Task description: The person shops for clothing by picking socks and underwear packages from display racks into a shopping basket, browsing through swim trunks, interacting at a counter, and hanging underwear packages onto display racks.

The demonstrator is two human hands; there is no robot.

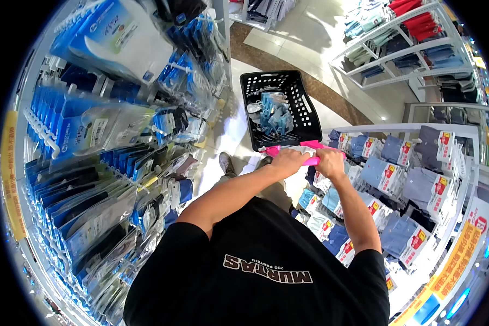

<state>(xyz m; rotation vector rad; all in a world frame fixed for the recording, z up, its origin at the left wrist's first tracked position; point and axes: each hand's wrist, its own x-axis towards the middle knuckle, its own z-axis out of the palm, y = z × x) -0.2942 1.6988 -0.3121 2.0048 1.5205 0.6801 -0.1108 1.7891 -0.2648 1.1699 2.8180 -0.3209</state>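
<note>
Both hands are on the pink handle of a black shopping basket. My left hand is wrapped round the handle's left part, and my right hand grips its right end. The basket has perforated walls and stands out in front of me, over the aisle floor. Inside it lies a small heap of light blue and grey packaged items, their kind too small to make out. Whether the basket rests on wheels or a frame is hidden.
At left, a tall rack holds many hanging blue-and-clear garment packs. On the right, a shelf displays folded clothes with red-and-yellow tags. A further white clothes rack stands at upper right. Pale tiled floor with a brown band runs beyond the basket.
</note>
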